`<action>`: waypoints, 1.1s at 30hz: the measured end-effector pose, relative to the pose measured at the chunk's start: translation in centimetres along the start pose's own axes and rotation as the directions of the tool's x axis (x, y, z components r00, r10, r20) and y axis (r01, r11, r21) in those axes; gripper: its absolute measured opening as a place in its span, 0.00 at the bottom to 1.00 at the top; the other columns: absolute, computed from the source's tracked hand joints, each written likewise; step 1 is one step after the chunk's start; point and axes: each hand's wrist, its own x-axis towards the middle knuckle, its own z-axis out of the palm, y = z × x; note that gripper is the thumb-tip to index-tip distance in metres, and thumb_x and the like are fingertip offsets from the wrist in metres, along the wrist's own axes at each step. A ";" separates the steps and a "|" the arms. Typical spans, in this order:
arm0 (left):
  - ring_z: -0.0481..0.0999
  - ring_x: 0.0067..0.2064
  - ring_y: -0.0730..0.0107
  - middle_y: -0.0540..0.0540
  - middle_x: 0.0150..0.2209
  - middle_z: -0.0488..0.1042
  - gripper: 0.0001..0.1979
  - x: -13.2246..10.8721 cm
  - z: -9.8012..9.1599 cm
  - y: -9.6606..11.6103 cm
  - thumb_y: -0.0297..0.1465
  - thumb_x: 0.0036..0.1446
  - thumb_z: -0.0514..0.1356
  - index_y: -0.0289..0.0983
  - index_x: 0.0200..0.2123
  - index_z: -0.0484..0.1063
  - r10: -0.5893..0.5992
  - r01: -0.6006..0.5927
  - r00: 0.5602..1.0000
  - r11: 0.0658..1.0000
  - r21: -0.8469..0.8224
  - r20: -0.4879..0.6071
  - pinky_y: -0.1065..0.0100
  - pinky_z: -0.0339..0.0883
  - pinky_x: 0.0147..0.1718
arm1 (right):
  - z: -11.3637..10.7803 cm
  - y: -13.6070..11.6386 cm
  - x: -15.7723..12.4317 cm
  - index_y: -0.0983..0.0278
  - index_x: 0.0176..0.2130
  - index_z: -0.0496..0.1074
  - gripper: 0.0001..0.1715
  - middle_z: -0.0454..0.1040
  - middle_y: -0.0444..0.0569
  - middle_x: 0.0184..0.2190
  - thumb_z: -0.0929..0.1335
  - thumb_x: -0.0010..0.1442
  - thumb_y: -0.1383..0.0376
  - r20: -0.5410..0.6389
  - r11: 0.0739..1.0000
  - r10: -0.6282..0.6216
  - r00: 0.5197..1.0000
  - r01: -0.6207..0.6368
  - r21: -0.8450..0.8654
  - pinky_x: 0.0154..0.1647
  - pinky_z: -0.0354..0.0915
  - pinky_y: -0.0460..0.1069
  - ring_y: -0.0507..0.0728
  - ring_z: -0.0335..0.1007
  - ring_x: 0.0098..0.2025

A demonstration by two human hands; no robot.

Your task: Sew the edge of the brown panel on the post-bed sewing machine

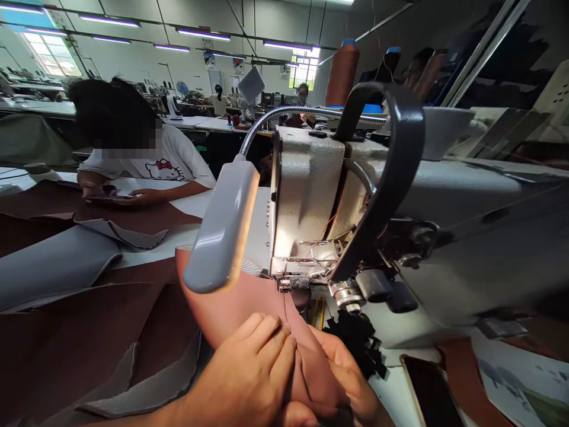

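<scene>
Under the presser foot (pixel 284 284) of the sewing machine (pixel 306 196), toward the near edge of the white table (pixel 262 216), sits a reddish-brown leather panel (pixel 253 302). Its face is smooth, with a soft sheen and a paler, pinkish cast where light strikes it. A thin seam line runs from the foot toward the near side, and the panel bends into deep creases between the hands. Its far left part curves up, and a grey, woven-looking backing shows along the far edge.

The panel lies under the left hand (pixel 255 365), whose fingers are together and curled, clamped on the leather beside the creases, with the fingertips at the seam. The right hand (pixel 351 373) is closed on the panel's right edge, so the near part is gathered between both hands while the far part reaches beyond them to the foot.

Over the panel's far left side hangs a grey lamp (pixel 222 231). Right of the panel are a yellow-handled tool (pixel 319 312) and a heap of black scraps (pixel 353 338); farther right, near the table's near edge, lies a phone (pixel 431 391). Dark brown pieces (pixel 120 314) with grey backing spread to the left, and a seated co-worker (pixel 189 151) is across the table.
</scene>
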 end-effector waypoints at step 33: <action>0.68 0.33 0.62 0.44 0.30 0.75 0.22 -0.3 0.8 -0.1 0.47 0.58 0.58 0.31 0.31 0.74 0.025 -0.026 0.995 1.000 0.010 0.093 0.61 0.59 0.34 | -2.0 -2.5 -0.7 0.65 0.36 0.77 0.26 0.78 0.49 0.38 0.81 0.36 0.58 -0.398 0.950 0.281 0.873 -0.194 0.247 0.45 0.66 0.46 0.53 0.74 0.39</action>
